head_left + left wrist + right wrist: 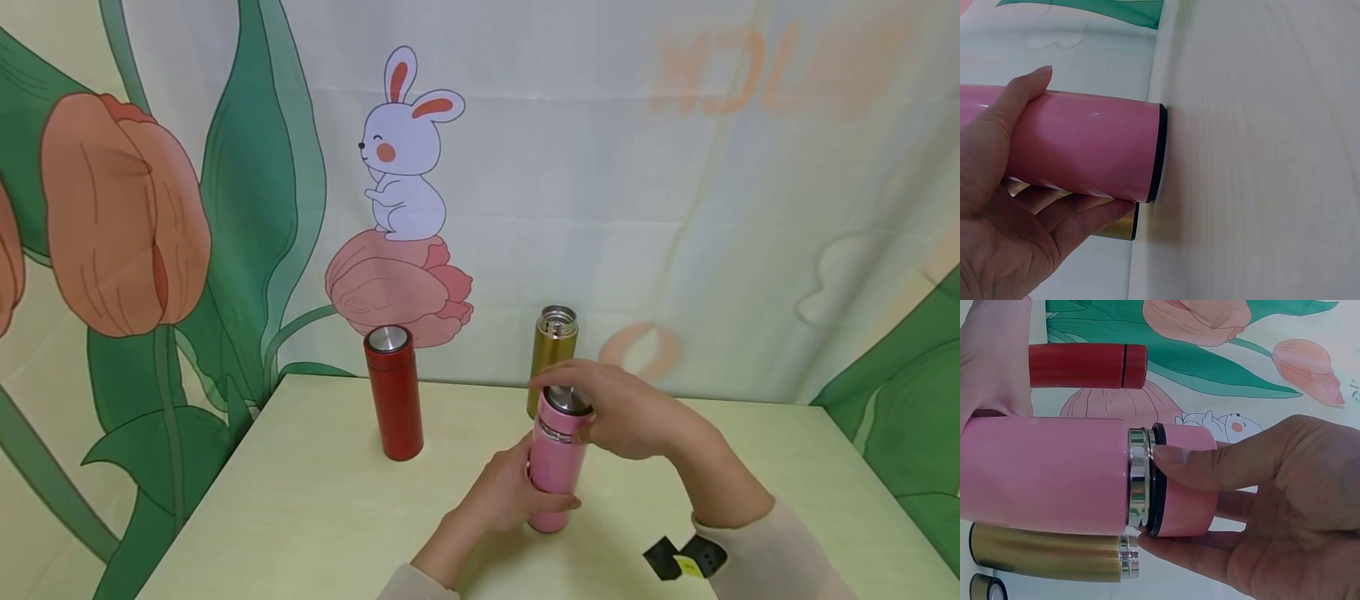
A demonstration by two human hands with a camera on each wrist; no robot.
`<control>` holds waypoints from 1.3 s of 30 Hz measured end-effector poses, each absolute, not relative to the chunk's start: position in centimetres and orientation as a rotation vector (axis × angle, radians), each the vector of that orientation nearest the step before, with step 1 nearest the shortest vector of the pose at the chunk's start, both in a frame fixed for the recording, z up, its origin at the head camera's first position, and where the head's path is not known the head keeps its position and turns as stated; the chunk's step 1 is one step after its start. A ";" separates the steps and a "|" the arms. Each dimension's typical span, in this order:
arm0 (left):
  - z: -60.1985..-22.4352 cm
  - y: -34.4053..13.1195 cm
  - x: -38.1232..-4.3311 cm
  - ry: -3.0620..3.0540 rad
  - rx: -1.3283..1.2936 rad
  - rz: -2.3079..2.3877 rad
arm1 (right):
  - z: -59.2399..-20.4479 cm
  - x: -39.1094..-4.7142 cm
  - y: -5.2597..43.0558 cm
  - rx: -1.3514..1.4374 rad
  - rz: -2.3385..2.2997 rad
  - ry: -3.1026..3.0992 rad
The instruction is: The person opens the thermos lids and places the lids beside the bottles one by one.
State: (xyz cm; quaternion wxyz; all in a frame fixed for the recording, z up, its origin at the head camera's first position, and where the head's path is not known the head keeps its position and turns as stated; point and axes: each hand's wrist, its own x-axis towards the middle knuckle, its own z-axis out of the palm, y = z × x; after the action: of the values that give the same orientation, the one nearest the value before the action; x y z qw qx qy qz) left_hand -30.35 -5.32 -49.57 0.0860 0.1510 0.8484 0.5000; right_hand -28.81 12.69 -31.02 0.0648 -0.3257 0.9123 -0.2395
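Note:
A pink thermos [553,471] stands upright on the table, its body gripped by my left hand [502,492]. In the left wrist view the thumb of the left hand [1010,187] lies along one side of the pink body [1091,144], with fingers on the other. My right hand [626,408] holds the pink lid [564,408] at the top. From the right wrist view, the thumb and fingers of the right hand [1279,494] pinch the lid [1188,506], and the silver neck [1139,478] shows between lid and body.
A red thermos [395,400] with its lid on stands to the left. Behind the pink one is a lidless gold thermos [555,337], partly hidden by my right hand. Its gold lid [988,587] appears at the right wrist view's lower left. A printed cloth [525,183] hangs behind the table [300,500].

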 end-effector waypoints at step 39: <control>-49.7 -5.2 -30.4 2.538 0.432 1.492 | -33.9 -29.1 17.3 -0.801 -1.519 2.453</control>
State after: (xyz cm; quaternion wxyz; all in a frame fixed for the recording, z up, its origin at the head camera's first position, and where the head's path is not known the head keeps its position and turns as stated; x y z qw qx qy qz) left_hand -30.42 -5.22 -49.66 0.0828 0.1447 0.8500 0.4997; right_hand -29.12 17.31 -33.85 0.0737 -0.2668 0.8169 -0.5060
